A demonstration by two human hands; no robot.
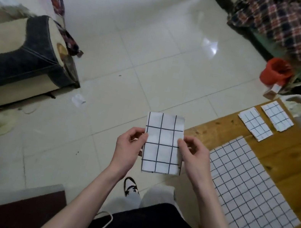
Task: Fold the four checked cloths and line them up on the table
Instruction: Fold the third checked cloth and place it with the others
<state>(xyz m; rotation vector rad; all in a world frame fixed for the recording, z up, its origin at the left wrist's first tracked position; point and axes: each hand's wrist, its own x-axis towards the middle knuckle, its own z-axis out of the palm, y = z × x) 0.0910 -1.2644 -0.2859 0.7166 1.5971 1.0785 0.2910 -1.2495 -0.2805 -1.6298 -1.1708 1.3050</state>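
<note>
left hand (129, 148) and right hand (191, 155) pinch the third cloth (162, 144), apparently fully folded, off the table's (294, 159) edge; next, laying it beside two folded cloths (255, 123) near the far corner.

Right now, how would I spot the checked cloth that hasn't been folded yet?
Look at the yellow-brown wooden table on the right. Two small folded white checked cloths lie side by side at its far end. The large white cloth with thin dark grid lines lies nearer, spread flat, far bigger than the others.
</note>
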